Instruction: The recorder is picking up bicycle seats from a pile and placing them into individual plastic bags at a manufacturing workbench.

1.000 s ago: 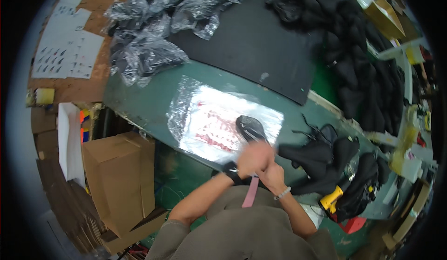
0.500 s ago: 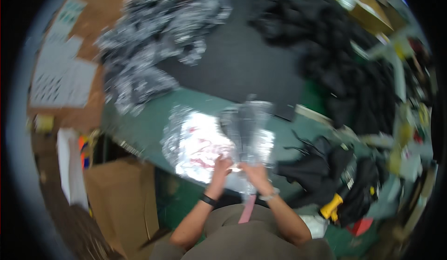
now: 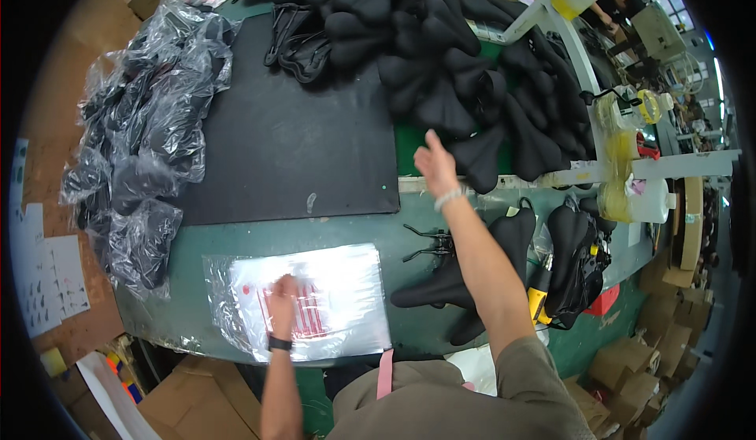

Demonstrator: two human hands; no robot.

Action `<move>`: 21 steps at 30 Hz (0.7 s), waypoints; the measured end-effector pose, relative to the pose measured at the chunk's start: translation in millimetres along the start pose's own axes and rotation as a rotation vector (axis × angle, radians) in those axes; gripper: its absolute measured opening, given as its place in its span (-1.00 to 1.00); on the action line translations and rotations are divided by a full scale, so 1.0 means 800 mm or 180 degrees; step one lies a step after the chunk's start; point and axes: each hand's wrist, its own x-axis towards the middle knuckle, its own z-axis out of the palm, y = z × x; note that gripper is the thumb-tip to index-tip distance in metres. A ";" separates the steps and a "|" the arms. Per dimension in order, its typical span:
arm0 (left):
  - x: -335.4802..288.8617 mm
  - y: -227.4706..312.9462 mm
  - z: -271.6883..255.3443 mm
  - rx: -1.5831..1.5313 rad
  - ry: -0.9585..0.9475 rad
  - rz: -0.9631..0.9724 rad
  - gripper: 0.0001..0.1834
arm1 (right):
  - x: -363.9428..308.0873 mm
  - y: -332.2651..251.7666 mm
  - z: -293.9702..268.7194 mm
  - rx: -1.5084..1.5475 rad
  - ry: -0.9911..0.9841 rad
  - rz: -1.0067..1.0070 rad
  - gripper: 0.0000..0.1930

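My left hand is over a stack of clear plastic bags with red print, at the near edge of the table. Motion smears its fingers, so I cannot tell whether it touches or grips a bag. My right arm stretches forward, and my right hand is open and holds nothing. It is closest to a large heap of black bicycle saddles, just short of the nearest ones. On the left lies a pile of saddles in clear plastic.
A black mat covers part of the green table. Loose saddles and a yellow-handled tool lie right of the bags. A white frame rises at right. Cardboard boxes stand below left.
Both hands were together at the bags, over a clear bag with something dark in it. Now they are apart, the right one forward toward the saddles. The view has shifted.
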 end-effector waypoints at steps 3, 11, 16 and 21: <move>-0.080 -0.015 0.071 0.0667 -0.0249 0.1059 -0.67 | 0.095 -0.038 -0.016 0.0772 0.0571 -0.0051 -0.50; -0.128 -0.022 0.123 0.1824 -0.0319 0.1664 -0.62 | -0.015 0.020 -0.044 0.0397 0.0568 -0.0168 -0.54; -0.121 -0.051 0.127 0.2082 -0.0616 0.1677 -0.59 | -0.197 0.006 -0.114 -0.0201 -0.0447 -0.0169 -0.67; -0.120 0.068 0.083 0.1012 0.0678 0.1709 -0.23 | -0.252 -0.024 -0.125 -0.1098 -0.1515 0.0531 -0.52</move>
